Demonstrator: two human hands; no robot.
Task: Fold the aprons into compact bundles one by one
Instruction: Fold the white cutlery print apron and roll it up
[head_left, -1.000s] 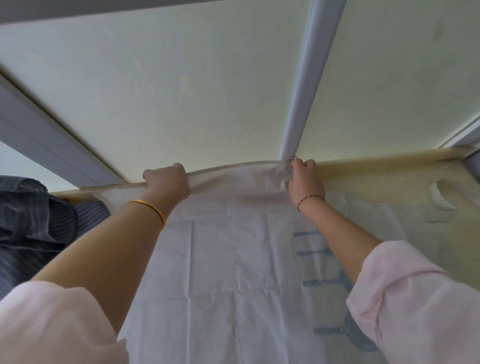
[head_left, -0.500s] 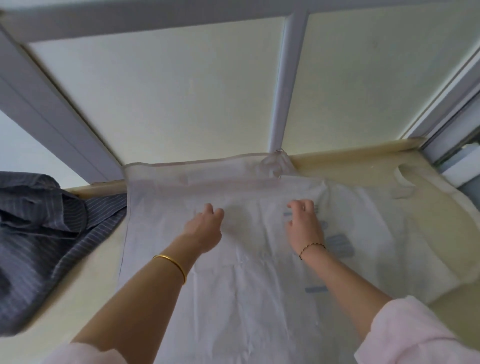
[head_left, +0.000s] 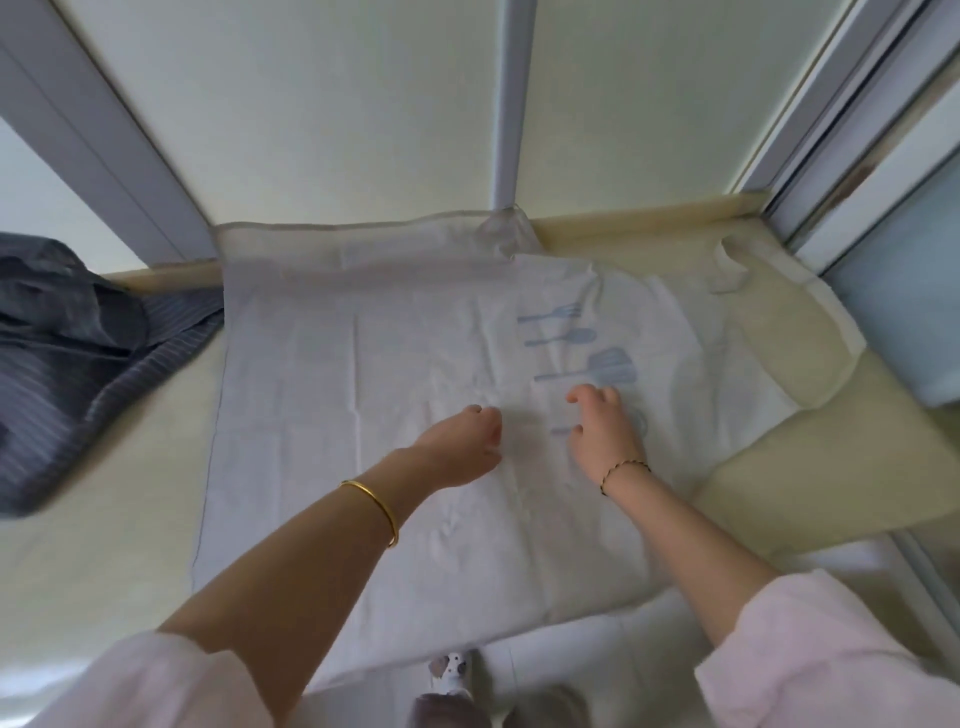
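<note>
A white apron (head_left: 363, 364) printed with pale blue kitchen utensils lies spread flat on a cream tabletop (head_left: 93, 545), its far edge pushed up against the base of the window frame (head_left: 511, 104), where a sheer strip of it bunches slightly. The near edge hangs just over the table's front edge. Both hands are over the middle of the apron, side by side and a little apart. The left hand (head_left: 460, 447), with a gold bangle on its wrist, is loosely curled with fingertips down on the cloth, gripping nothing. The right hand (head_left: 605, 431), wearing a thin dark cord bracelet, has relaxed fingers touching the fabric beside the utensil print, also holding nothing. A loop of the apron's strap (head_left: 727, 265) trails away from the print toward the corner of the window frame. To the other side of the apron, touching its far corner, a dark striped apron (head_left: 62, 364) sits in a heap. The likely trouble from here: the thin fabric looks slippery and creased, so a fold could go crooked or slide toward the overhanging edge; the trailing strap could be left sticking out of the bundle; and the bunched far edge may snag against the frame.
</note>
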